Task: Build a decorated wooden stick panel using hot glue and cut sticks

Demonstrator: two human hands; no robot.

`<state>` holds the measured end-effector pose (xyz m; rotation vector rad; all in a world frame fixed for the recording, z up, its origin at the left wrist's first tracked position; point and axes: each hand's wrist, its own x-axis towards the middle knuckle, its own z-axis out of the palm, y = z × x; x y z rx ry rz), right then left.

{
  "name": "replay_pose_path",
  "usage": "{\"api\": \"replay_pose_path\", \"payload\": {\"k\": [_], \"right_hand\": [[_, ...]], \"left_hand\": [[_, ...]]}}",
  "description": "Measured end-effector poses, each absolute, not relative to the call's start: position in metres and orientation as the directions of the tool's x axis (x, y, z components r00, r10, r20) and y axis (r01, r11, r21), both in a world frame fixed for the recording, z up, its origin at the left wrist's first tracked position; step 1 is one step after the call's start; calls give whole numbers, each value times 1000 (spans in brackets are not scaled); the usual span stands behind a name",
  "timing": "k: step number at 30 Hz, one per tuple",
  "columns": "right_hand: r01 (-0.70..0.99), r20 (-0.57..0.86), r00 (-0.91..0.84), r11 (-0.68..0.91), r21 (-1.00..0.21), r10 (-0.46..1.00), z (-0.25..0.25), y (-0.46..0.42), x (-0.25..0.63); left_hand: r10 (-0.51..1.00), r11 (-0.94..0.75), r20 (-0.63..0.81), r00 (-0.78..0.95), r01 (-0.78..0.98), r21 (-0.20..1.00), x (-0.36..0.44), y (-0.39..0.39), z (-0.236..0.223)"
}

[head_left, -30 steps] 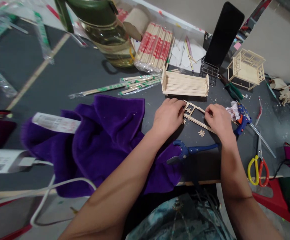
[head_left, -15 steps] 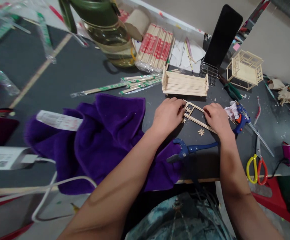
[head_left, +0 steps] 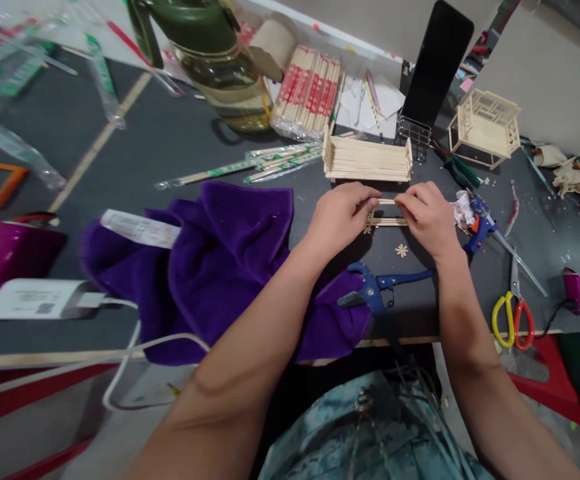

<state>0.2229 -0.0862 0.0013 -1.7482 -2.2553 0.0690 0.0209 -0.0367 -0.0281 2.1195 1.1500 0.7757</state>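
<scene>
Between my hands is a small frame of thin wooden sticks [head_left: 389,221], its long sides running from one hand to the other. My left hand [head_left: 346,212] pinches its left end. My right hand [head_left: 426,215] has fingers closed on its right part. Fingers hide both ends. A small wooden flower shape [head_left: 401,251] lies just below, and another shows partly beside my left fingertips. Behind the frame stands a miniature wooden bench-like piece [head_left: 367,160]. Nearer my body lies a blue-handled cutter [head_left: 370,291], partly on a purple towel [head_left: 210,280].
A glue gun [head_left: 481,230] and scissors [head_left: 514,313] lie at right. Behind stand a phone [head_left: 437,63] on a wire stand, a miniature wooden bed-like frame [head_left: 487,130], packed chopsticks [head_left: 307,90] and a green-lidded jug [head_left: 225,80]. A white charger [head_left: 40,299] sits at left.
The stick frame has turned from slanting to nearly level across my view and looks tilted. My right hand has moved slightly up and left. The whole view has shifted a little.
</scene>
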Motion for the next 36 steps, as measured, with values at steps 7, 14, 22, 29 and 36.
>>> {"api": "replay_pose_path", "payload": {"k": [7,14,22,29,36], "right_hand": [[919,303,-255,327,-219,918,-18,-79,236],[940,99,-308,318,-124,946,-15,-80,224],[958,-28,-268,263,-110,963,-5,-84,213],[954,-27,-271,265,-139,962,-7,-83,211],[957,-46,-274,268,-111,961,-5,-83,209]], "left_hand": [[907,-348,164,389,470,811,22,-24,-40],[918,-229,71,390,375,899,19,-19,-46],[892,-254,42,450,423,870,14,-17,-50],[850,-364,72,522,483,796,11,-21,-44],[864,-346,66,499,493,799,14,-21,-43]]}}
